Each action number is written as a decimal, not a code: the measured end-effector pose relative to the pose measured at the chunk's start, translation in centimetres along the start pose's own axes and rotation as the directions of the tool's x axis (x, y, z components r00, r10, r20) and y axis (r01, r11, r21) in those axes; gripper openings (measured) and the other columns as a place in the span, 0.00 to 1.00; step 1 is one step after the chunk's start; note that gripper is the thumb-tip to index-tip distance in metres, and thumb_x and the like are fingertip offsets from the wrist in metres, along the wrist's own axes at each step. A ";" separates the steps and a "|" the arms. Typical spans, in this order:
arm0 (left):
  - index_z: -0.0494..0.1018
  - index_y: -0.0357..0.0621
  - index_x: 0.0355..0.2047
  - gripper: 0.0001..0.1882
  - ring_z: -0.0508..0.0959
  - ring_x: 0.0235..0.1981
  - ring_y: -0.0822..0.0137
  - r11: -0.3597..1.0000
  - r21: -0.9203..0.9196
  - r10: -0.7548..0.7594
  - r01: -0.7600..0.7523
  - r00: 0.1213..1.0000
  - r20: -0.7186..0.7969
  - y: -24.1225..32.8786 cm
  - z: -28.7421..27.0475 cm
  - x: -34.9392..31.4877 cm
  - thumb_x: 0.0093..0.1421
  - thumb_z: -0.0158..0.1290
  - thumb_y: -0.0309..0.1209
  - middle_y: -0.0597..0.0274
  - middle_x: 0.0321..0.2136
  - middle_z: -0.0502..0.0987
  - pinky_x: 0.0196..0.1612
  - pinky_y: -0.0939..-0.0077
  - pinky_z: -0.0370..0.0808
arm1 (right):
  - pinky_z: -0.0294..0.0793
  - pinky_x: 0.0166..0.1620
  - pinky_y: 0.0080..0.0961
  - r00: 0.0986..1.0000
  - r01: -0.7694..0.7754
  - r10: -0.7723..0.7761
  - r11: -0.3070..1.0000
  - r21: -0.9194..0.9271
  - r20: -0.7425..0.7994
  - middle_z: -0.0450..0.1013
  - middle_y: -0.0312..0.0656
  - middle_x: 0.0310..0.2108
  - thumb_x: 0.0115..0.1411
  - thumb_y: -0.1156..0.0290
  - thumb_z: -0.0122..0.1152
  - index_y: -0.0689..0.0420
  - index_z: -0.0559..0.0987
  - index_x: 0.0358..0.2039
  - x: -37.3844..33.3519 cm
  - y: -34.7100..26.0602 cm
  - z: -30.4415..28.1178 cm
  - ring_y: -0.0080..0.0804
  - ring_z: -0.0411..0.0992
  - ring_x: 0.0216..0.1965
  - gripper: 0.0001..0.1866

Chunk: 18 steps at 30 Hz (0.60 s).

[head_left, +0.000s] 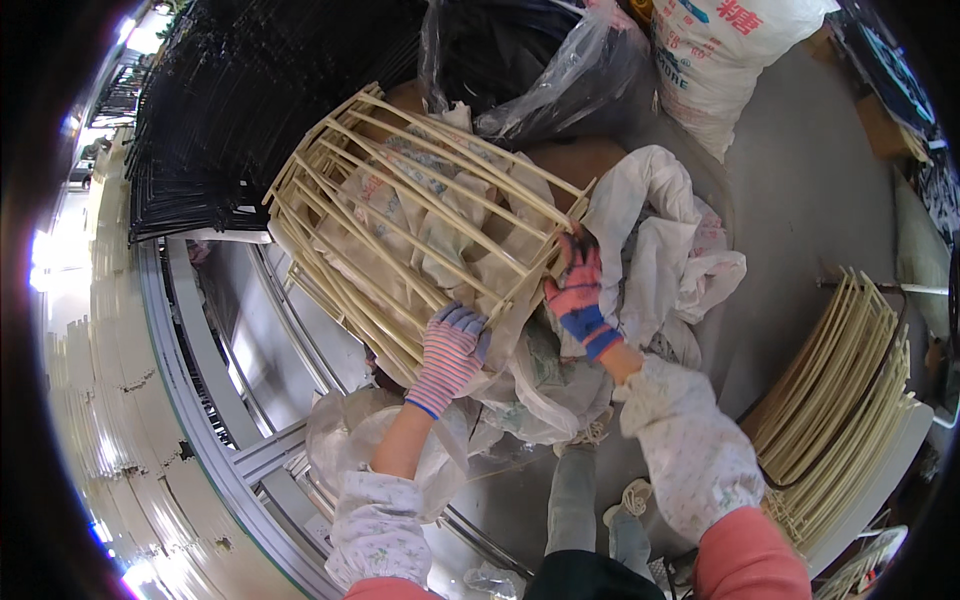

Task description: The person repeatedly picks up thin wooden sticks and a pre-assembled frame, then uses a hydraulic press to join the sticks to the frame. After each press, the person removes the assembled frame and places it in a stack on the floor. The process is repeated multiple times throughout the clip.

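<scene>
A stack of cream-coated wire racks [345, 300] lies tilted in front of me, its long rods running from far left to near right. My left hand [452, 352], in a pink-and-blue striped glove, has its fingers curled over the stack's near edge. At the right corner, my right hand [578, 290] grips the end rods, wearing a pink and blue glove with dark fingers. Crumpled white woven sacks [655, 200] lie beneath and beside the racks, some showing between the rods. The undersides of both hands are hidden.
Black wire racks [270, 90] are piled at the far left. Behind stand a clear plastic bag with black contents [560, 80] and a full white sack [715, 60]. More cream racks [840, 380] stand at right. A metal frame [200, 350] runs along the left, beside pale panels [120, 420].
</scene>
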<state>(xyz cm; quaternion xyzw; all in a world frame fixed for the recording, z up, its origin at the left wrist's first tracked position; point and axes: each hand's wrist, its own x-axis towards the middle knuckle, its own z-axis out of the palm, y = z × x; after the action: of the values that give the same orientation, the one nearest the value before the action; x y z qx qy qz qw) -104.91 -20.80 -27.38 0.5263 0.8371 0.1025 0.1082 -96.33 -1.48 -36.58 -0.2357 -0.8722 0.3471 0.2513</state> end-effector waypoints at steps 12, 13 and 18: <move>0.69 0.38 0.42 0.19 0.71 0.44 0.50 0.964 0.190 -0.200 0.188 0.979 0.046 4.3 0.8 0.0 0.47 0.52 0.27 0.47 0.35 0.74 0.50 0.60 0.64 | 0.66 0.47 0.44 0.662 -0.345 0.387 0.918 -0.198 0.642 0.63 0.57 0.50 0.52 0.61 0.51 0.53 0.65 0.54 -22.2 -4.2 -10.2 0.54 0.64 0.48 0.27; 0.71 0.39 0.37 0.15 0.72 0.41 0.52 0.909 0.318 -0.336 0.268 0.924 0.181 5.3 0.4 1.1 0.47 0.52 0.28 0.49 0.35 0.74 0.44 0.61 0.69 | 0.67 0.45 0.44 0.639 -0.439 0.464 0.875 -0.204 0.613 0.64 0.56 0.49 0.53 0.62 0.49 0.52 0.67 0.52 -25.3 -4.4 -13.8 0.54 0.66 0.47 0.24; 0.73 0.40 0.34 0.12 0.75 0.37 0.54 0.942 -0.123 0.306 -0.312 0.950 -0.064 25.0 -0.1 8.5 0.48 0.53 0.30 0.52 0.31 0.75 0.38 0.64 0.72 | 0.72 0.40 0.37 0.470 -0.878 0.879 0.475 0.062 -0.079 0.74 0.48 0.34 0.52 0.66 0.48 0.53 0.76 0.37 -42.3 -5.4 -37.1 0.45 0.72 0.37 0.13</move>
<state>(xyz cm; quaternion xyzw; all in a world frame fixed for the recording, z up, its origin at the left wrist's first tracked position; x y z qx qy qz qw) -87.07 -2.55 -20.81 0.6405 0.7378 0.1845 0.1067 -42.97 -11.69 -20.79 -0.6646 -0.6124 0.4202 0.0823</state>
